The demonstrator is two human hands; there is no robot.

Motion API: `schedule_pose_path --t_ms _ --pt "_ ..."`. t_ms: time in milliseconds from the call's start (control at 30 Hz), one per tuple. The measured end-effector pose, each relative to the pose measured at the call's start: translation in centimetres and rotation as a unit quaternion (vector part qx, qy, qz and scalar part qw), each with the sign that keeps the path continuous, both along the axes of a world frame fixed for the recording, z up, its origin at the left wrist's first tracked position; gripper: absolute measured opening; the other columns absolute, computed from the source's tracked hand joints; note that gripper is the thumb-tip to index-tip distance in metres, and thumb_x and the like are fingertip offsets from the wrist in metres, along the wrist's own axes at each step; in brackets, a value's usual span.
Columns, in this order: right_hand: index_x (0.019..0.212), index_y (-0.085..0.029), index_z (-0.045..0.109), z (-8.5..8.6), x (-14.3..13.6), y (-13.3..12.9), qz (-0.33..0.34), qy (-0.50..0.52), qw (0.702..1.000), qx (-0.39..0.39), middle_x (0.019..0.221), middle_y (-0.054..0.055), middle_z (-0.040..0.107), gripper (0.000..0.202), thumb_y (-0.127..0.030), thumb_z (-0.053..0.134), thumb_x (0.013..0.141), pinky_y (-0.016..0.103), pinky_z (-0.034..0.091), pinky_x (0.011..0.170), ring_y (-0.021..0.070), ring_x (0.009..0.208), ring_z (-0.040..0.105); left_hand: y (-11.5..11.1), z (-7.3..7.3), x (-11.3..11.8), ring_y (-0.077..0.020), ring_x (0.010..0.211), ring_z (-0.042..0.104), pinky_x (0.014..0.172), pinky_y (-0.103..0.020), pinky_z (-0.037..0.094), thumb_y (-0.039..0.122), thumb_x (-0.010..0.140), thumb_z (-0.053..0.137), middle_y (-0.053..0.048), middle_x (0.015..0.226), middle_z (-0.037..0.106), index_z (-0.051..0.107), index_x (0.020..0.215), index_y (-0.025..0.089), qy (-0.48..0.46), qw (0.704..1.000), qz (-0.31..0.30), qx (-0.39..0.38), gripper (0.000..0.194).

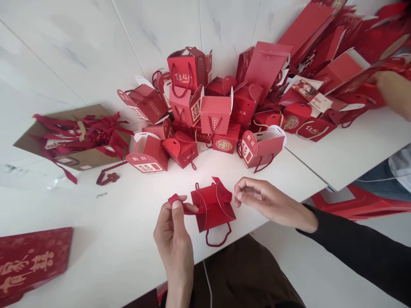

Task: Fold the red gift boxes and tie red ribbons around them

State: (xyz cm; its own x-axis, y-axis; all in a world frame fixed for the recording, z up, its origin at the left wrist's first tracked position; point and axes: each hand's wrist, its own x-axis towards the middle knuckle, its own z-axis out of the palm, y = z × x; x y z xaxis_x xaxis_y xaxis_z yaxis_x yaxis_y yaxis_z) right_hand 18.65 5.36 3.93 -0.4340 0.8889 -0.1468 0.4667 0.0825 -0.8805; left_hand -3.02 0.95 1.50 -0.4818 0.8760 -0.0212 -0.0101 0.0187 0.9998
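A small red gift box [214, 205] lies on the white table close to the front edge, its rounded flaps folded inward. A dark red cord handle [218, 244] loops out from its near side. Red ribbon [201, 209] runs across the box under the flaps. My left hand [176, 226], left of the box, pinches one end of this ribbon between thumb and fingers. Just right of the box, my right hand [261, 200] hovers with loosely curled fingers, thumb apart from them, and nothing visible in it. A short piece of ribbon [226, 196] shows at the box's right side.
Several red gift boxes [216, 114] are stacked along the wall. A cardboard box [86, 159] of red ribbons stands left. A red printed bag [35, 261] lies front left, and a flower-shaped piece [112, 177] near the ribbons. Another person's hand [394, 92] is blurred at far right.
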Motion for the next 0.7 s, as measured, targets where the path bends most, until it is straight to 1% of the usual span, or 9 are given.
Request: schedule_pose_path --t_ms 100,200,267,333,400,500,567,633,700 --pt "0.113 -0.022 0.054 -0.9 -0.3 0.0 0.022 -0.022 0.995 0.093 0.115 0.007 0.065 0.017 -0.023 0.057 0.097 0.038 0.050 0.092 0.0230 0.108 0.062 0.0 0.3 0.1 -0.0151 0.083 0.063 0.085 -0.030 0.049 0.048 0.099 0.056 0.002 0.078 0.068 0.069 0.095 0.024 0.021 1.000 0.002 -0.008 0.028" --pt "0.109 -0.022 0.054 -2.5 -0.9 0.0 0.050 -0.041 0.981 0.182 0.110 0.008 0.063 0.013 -0.017 0.051 0.097 0.038 0.049 0.089 0.0220 0.100 0.061 0.1 0.5 0.1 -0.0132 0.082 0.062 0.081 -0.027 0.048 0.046 0.100 0.055 0.002 0.079 0.069 0.069 0.092 0.024 0.052 0.999 -0.002 -0.013 0.028" --pt "0.101 -0.022 0.055 -2.8 -1.0 0.0 0.052 -0.040 0.981 0.183 0.103 0.007 0.063 0.009 -0.019 0.046 0.100 0.037 0.049 0.082 0.0214 0.093 0.060 0.2 0.5 0.0 -0.0135 0.084 0.062 0.083 -0.028 0.048 0.046 0.101 0.054 0.002 0.079 0.069 0.069 0.094 0.024 0.056 0.998 -0.004 -0.014 0.028" --pt "0.101 -0.022 0.057 -2.1 -0.9 0.1 0.034 -0.028 0.992 0.117 0.103 0.007 0.064 0.011 -0.027 0.047 0.102 0.034 0.048 0.076 0.0208 0.090 0.061 0.2 0.4 -0.1 -0.0147 0.087 0.062 0.086 -0.030 0.048 0.047 0.101 0.054 0.002 0.079 0.068 0.069 0.096 0.025 0.046 0.999 -0.001 -0.012 0.028" --pt "0.105 -0.023 0.058 -1.0 -0.6 0.4 0.005 -0.012 1.000 -0.002 0.095 0.004 0.064 0.016 -0.035 0.049 0.103 0.030 0.046 0.065 0.0190 0.081 0.061 0.2 0.3 -0.1 -0.0153 0.087 0.062 0.087 -0.032 0.048 0.047 0.101 0.055 0.001 0.079 0.068 0.069 0.096 0.025 0.031 0.999 0.005 -0.006 0.026" --pt "0.114 -0.025 0.057 0.4 -0.1 0.9 -0.013 0.027 0.982 -0.186 0.074 -0.002 0.054 0.025 -0.044 0.044 0.105 0.027 0.042 0.057 0.0164 0.066 0.058 0.2 0.2 0.0 -0.0141 0.082 0.061 0.083 -0.030 0.048 0.045 0.100 0.057 0.001 0.078 0.067 0.069 0.096 0.025 0.018 1.000 0.012 0.004 0.024" --pt "0.120 -0.025 0.054 0.8 0.1 1.0 0.001 0.062 0.963 -0.264 0.067 -0.006 0.044 0.032 -0.050 0.041 0.106 0.026 0.040 0.054 0.0138 0.056 0.051 0.1 0.3 0.1 -0.0135 0.079 0.060 0.079 -0.030 0.048 0.044 0.100 0.057 0.001 0.078 0.067 0.069 0.096 0.025 0.014 1.000 0.012 0.009 0.023" --pt "0.121 -0.025 0.055 0.8 0.3 0.8 0.021 0.073 0.964 -0.255 0.068 -0.007 0.039 0.035 -0.054 0.049 0.103 0.025 0.036 0.052 0.0111 0.054 0.041 0.1 0.3 0.2 -0.0138 0.080 0.060 0.079 -0.030 0.048 0.044 0.100 0.057 0.001 0.079 0.067 0.069 0.096 0.024 0.015 1.000 0.011 0.010 0.023" --pt "0.117 -0.025 0.059 0.8 0.3 0.6 0.030 0.049 0.982 -0.179 0.070 -0.007 0.038 0.035 -0.054 0.062 0.098 0.024 0.032 0.054 0.0107 0.058 0.035 0.1 0.4 0.2 -0.0146 0.083 0.060 0.082 -0.032 0.047 0.043 0.100 0.057 0.001 0.079 0.067 0.069 0.094 0.024 0.017 1.000 0.011 0.010 0.023"
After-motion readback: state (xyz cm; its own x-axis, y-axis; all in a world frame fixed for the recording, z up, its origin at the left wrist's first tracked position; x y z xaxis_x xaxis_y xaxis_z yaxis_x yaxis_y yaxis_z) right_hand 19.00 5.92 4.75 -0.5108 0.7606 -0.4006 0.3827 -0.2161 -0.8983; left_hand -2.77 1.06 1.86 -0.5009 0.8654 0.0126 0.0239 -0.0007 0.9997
